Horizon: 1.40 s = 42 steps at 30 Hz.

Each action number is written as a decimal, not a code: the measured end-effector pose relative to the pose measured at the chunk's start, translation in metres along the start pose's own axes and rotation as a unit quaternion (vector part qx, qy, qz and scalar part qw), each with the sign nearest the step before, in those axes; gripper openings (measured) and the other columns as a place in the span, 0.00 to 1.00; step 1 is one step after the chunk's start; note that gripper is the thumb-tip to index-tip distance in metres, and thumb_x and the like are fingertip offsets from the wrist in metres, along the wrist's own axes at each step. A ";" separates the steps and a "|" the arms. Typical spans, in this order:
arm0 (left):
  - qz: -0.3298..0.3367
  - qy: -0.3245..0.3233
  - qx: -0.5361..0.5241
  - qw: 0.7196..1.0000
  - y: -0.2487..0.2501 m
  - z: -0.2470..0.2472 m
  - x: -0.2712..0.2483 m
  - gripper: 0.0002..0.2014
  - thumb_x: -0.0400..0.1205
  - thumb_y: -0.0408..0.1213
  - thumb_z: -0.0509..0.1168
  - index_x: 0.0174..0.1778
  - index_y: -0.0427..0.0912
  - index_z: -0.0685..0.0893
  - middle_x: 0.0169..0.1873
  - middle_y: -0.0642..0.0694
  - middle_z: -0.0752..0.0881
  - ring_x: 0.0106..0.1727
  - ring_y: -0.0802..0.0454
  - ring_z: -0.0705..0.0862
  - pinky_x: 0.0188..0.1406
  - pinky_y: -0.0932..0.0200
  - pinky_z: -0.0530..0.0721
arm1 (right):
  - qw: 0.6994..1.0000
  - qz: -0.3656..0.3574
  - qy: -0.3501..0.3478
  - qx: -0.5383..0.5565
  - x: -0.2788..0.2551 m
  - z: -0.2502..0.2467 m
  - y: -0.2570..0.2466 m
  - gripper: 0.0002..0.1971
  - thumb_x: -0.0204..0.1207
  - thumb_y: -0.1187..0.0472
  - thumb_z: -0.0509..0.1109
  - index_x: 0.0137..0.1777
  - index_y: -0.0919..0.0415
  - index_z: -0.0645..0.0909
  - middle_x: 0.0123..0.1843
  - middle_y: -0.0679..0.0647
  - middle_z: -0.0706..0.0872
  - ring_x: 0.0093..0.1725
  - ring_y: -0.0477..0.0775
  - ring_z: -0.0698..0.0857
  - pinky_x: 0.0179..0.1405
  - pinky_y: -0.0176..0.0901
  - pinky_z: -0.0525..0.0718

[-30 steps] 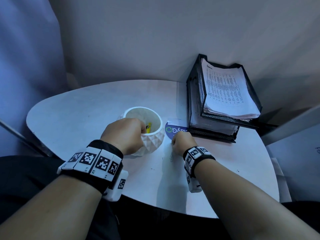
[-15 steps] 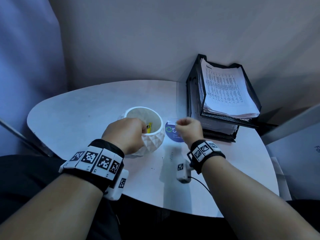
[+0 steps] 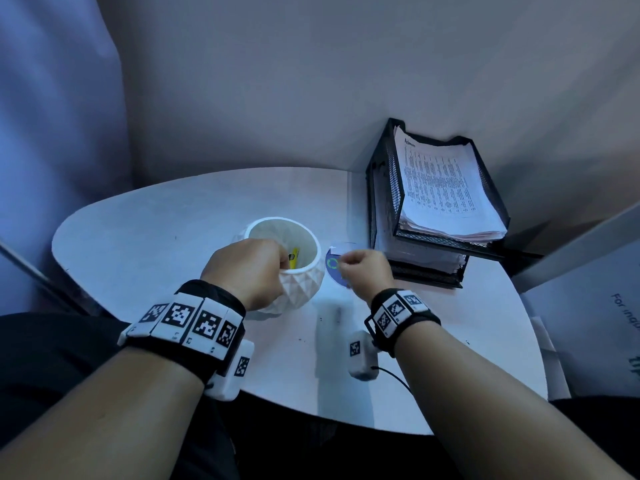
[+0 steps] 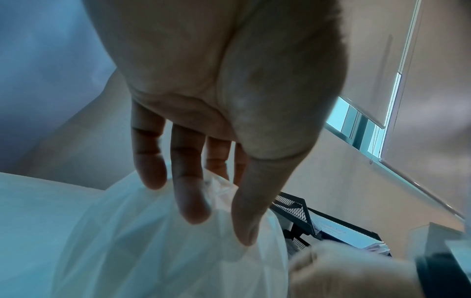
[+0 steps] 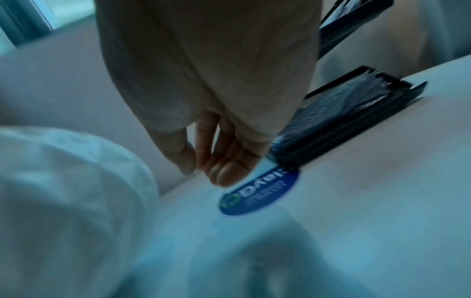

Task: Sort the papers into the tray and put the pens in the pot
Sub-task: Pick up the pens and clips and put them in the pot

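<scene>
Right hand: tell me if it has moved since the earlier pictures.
Yes. The right hand has lifted and shifted away from the person, now overlapping the round blue sticker on the white table.

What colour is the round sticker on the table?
Blue sticker with a green ring, clearest in the right wrist view.

Dim, blue-tinted light throughout. Rounded white table [image 3: 145,237] fills the middle of the head view, small dark specks on its near surface. Plain grey wall [image 3: 311,81] spans the top of the frame; bluish panel or curtain [image 3: 52,116] runs down the left edge. White box with partial printed text [image 3: 595,323] at the right edge, mid-height. Left wrist view: window [image 4: 356,125] at mid-right, roller blind [image 4: 369,60] drawn most of the way down, bead chain hanging beside it.
</scene>
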<state>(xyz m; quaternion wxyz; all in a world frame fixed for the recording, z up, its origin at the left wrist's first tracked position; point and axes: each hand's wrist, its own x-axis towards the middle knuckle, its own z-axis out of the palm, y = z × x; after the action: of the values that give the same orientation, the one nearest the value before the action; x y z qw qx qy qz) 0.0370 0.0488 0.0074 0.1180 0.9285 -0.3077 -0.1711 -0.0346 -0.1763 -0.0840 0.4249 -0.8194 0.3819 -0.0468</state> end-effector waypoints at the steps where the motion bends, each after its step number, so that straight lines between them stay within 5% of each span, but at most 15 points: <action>1: 0.000 0.000 -0.002 1.000 0.000 0.000 0.000 0.15 0.78 0.41 0.68 0.58 0.60 0.89 0.50 0.53 0.90 0.55 0.44 0.86 0.51 0.52 0.85 | 0.998 0.034 -0.033 -0.039 -0.002 0.000 0.013 0.05 0.67 0.59 0.77 0.32 0.54 0.88 0.29 0.48 0.89 0.33 0.53 0.88 0.49 0.62 0.93; 3: 0.002 0.000 -0.004 1.000 0.001 0.000 0.001 0.15 0.78 0.40 0.69 0.57 0.61 0.89 0.49 0.54 0.90 0.53 0.45 0.86 0.48 0.53 0.84 | 0.986 0.088 -0.092 -0.111 -0.013 0.000 0.029 0.06 0.67 0.62 0.79 0.32 0.59 0.86 0.28 0.51 0.88 0.30 0.55 0.88 0.44 0.61 0.94; 6: 0.003 -0.002 -0.006 1.000 0.003 0.000 0.001 0.15 0.78 0.40 0.69 0.58 0.60 0.89 0.49 0.54 0.90 0.54 0.45 0.86 0.48 0.54 0.83 | 0.965 0.093 -0.114 -0.217 -0.025 0.007 0.037 0.15 0.63 0.52 0.80 0.31 0.66 0.86 0.26 0.57 0.89 0.27 0.57 0.88 0.36 0.52 0.93; 10: 0.002 0.000 -0.007 1.000 0.002 0.002 0.001 0.14 0.79 0.41 0.69 0.58 0.60 0.89 0.50 0.53 0.90 0.55 0.45 0.86 0.47 0.54 0.83 | 0.954 0.068 -0.088 -0.277 -0.028 0.021 0.033 0.17 0.63 0.48 0.80 0.33 0.61 0.80 0.32 0.56 0.87 0.33 0.56 0.86 0.23 0.39 0.75; 13: 0.001 -0.005 -0.004 1.000 0.001 0.003 0.000 0.14 0.79 0.41 0.69 0.58 0.60 0.89 0.50 0.53 0.90 0.55 0.45 0.86 0.46 0.54 0.81 | 0.951 0.058 -0.075 -0.294 -0.027 0.027 0.029 0.08 0.69 0.57 0.75 0.39 0.60 0.79 0.41 0.58 0.88 0.39 0.59 0.85 0.31 0.38 0.77; 18: -0.005 -0.008 -0.006 1.000 0.001 0.002 0.000 0.14 0.78 0.41 0.69 0.57 0.60 0.89 0.51 0.53 0.90 0.58 0.45 0.84 0.52 0.52 0.85 | 0.939 0.053 -0.069 -0.332 -0.028 0.027 0.028 0.07 0.75 0.61 0.73 0.45 0.60 0.77 0.37 0.53 0.75 0.40 0.60 0.80 0.39 0.41 0.79; 24: -0.001 -0.010 -0.008 1.000 0.002 0.002 -0.001 0.14 0.78 0.39 0.69 0.56 0.61 0.89 0.51 0.53 0.90 0.58 0.45 0.85 0.51 0.52 0.85 | 0.930 0.044 -0.095 -0.354 -0.034 0.022 0.032 0.07 0.74 0.62 0.70 0.38 0.59 0.75 0.41 0.55 0.81 0.40 0.59 0.81 0.37 0.41 0.79; 30: -0.001 -0.008 -0.006 1.000 0.001 0.002 -0.001 0.17 0.78 0.39 0.69 0.61 0.60 0.89 0.55 0.52 0.90 0.61 0.44 0.85 0.56 0.50 0.86 | 0.946 0.027 -0.116 -0.302 -0.035 0.015 0.037 0.09 0.72 0.65 0.69 0.44 0.65 0.91 0.46 0.58 0.93 0.48 0.60 0.91 0.47 0.46 0.92; 36: 0.000 -0.007 -0.004 1.000 0.002 0.004 0.000 0.15 0.78 0.39 0.69 0.59 0.60 0.89 0.53 0.52 0.90 0.58 0.45 0.86 0.54 0.52 0.86 | 0.966 0.009 -0.081 -0.246 -0.039 0.012 0.048 0.08 0.74 0.65 0.70 0.39 0.55 0.89 0.43 0.52 0.91 0.47 0.56 0.90 0.48 0.44 0.90; 42: -0.002 -0.013 0.002 1.000 0.004 0.006 0.000 0.16 0.77 0.40 0.70 0.59 0.61 0.89 0.54 0.53 0.90 0.58 0.45 0.86 0.51 0.53 0.84 | 0.945 -0.014 -0.119 -0.304 -0.036 0.010 0.042 0.09 0.75 0.64 0.72 0.35 0.53 0.88 0.44 0.55 0.93 0.48 0.57 0.89 0.43 0.39 0.85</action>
<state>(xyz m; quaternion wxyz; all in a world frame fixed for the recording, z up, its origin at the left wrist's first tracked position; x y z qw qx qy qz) 0.0326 0.0450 0.0030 0.1113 0.9271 -0.3077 -0.1827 -0.0806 -0.1602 -0.1123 0.1973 -0.9144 0.3136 0.1634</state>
